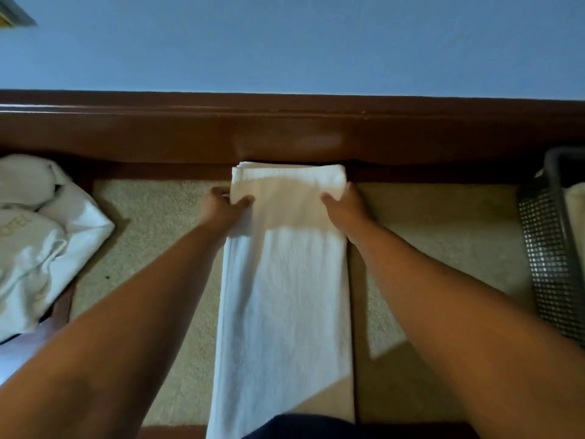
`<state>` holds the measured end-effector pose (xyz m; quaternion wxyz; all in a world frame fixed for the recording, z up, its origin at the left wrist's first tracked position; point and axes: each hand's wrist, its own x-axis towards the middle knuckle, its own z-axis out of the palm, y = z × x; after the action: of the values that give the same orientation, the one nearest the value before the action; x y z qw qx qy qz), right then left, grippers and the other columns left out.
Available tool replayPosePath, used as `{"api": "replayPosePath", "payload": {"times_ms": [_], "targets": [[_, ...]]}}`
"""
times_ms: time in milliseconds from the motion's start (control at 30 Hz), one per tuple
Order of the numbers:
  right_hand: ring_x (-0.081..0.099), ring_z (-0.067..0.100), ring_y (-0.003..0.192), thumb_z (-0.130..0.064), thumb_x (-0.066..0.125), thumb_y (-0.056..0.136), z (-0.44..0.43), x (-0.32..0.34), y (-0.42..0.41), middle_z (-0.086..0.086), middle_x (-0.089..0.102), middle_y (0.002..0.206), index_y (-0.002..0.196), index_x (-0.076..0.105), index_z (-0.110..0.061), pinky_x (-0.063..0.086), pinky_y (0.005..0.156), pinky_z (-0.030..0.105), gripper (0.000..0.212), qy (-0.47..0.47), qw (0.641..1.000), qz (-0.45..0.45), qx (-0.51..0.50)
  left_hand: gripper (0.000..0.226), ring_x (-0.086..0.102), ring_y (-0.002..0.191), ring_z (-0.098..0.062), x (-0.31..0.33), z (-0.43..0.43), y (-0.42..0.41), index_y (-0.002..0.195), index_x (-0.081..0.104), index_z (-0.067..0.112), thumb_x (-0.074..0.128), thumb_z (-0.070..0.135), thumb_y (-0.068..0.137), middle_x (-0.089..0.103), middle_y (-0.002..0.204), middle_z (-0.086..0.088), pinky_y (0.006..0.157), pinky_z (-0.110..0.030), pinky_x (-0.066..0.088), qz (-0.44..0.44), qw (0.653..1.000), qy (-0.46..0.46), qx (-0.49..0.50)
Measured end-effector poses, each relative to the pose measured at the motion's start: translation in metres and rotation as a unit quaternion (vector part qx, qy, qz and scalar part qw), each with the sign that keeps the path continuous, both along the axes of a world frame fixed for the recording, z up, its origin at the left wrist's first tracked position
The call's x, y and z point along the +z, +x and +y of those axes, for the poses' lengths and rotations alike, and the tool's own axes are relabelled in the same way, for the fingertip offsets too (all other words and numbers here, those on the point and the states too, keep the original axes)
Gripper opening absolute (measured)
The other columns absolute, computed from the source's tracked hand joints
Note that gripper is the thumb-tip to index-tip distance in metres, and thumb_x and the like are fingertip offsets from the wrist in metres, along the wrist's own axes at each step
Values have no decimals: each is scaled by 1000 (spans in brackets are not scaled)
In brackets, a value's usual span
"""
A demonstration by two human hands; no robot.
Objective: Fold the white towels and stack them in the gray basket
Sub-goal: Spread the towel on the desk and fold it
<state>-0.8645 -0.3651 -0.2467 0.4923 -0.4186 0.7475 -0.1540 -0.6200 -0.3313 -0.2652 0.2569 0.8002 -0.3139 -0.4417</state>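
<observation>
Towel (285,296), white, long strip: L hand (221,209) & R hand (343,205) pinch far corners, prob. to fold toward gray basket (547,258) size.

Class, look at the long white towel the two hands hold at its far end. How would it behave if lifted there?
Probably floppy: the white towel lies flat in soft creased layers, so it would likely sag below the left hand and right hand. Its stacked far edges might slide apart.
</observation>
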Motion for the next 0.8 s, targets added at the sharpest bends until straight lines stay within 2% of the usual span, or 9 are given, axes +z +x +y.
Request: {"api": "replayPosePath", "payload": {"times_ms": [100, 200, 267, 433, 500, 567, 633, 733, 800], "targets": [[66, 28, 107, -25, 67, 95, 0, 31, -5, 12, 66, 123, 127, 60, -7, 56, 91, 42, 37, -2, 996, -82, -29, 38, 73, 94, -32, 28, -5, 5, 108, 72, 6, 84, 27, 79, 75, 104, -14, 79, -48, 62, 100, 995, -12, 3], [65, 20, 93, -29, 69, 90, 8, 76, -10, 2, 67, 107, 115, 64, -14, 54, 78, 35, 29, -58, 997, -35, 22, 31, 71, 95, -28, 63, 7, 7, 112, 70, 9, 79, 23, 85, 73, 109, -12, 74, -38, 57, 133, 990, -51, 0], [63, 16, 91, -30, 66, 90, 25, 101, -14, -1, 65, 105, 116, 64, -20, 49, 70, 32, 28, -67, 997, -17, 30, 27, 69, 100, -29, 86, 29, 10, 114, 66, 11, 75, 21, 90, 71, 114, -13, 74, -38, 56, 157, 985, -76, -14], [64, 19, 96, -25, 71, 87, 42, 159, -21, 0, 68, 107, 113, 67, -20, 52, 80, 33, 26, -139, 985, 42, 90, 18, 66, 93, -23, 156, 54, 19, 99, 64, 15, 78, 18, 88, 69, 103, -6, 76, -40, 59, 69, 990, -118, -40], [64, 18, 91, -26, 72, 88, 40, 181, -17, -1, 68, 103, 108, 68, -21, 52, 72, 30, 21, -175, 980, 40, 80, 23, 65, 80, -20, 185, 49, 18, 83, 59, 17, 82, 14, 82, 67, 88, -4, 72, -41, 60, 28, 989, -143, -34], [65, 16, 77, -24, 69, 90, 39, 198, -10, 0, 69, 96, 107, 68, -20, 48, 55, 24, 17, -200, 978, 23, 50, 32, 60, 67, -21, 209, 45, 16, 73, 53, 19, 84, 13, 77, 63, 76, -3, 62, -38, 57, -14, 986, -163, -22], [71, 15, 65, -18, 64, 96, 37, 214, -3, 2, 70, 99, 107, 63, -20, 46, 44, 23, 12, -194, 980, -39, -3, 33, 65, 65, -25, 231, 40, 11, 73, 50, 19, 81, 10, 79, 66, 81, -8, 54, -35, 56, -9, 983, -186, 5], [76, 19, 68, -12, 53, 101, 33, 236, 2, 5, 69, 108, 106, 53, -21, 59, 53, 32, 11, -217, 966, -130, -57, 29, 70, 61, -30, 258, 35, 3, 84, 46, 20, 71, 6, 89, 68, 87, -17, 55, -42, 61, 98, 963, -247, 57], [76, 20, 73, -9, 51, 101, 32, 247, 3, 4, 68, 109, 105, 53, -20, 62, 60, 34, 12, -255, 952, -160, -61, 24, 70, 62, -29, 267, 35, 3, 94, 46, 18, 66, 4, 93, 66, 91, -18, 54, -35, 60, 147, 946, -282, 61]]}}
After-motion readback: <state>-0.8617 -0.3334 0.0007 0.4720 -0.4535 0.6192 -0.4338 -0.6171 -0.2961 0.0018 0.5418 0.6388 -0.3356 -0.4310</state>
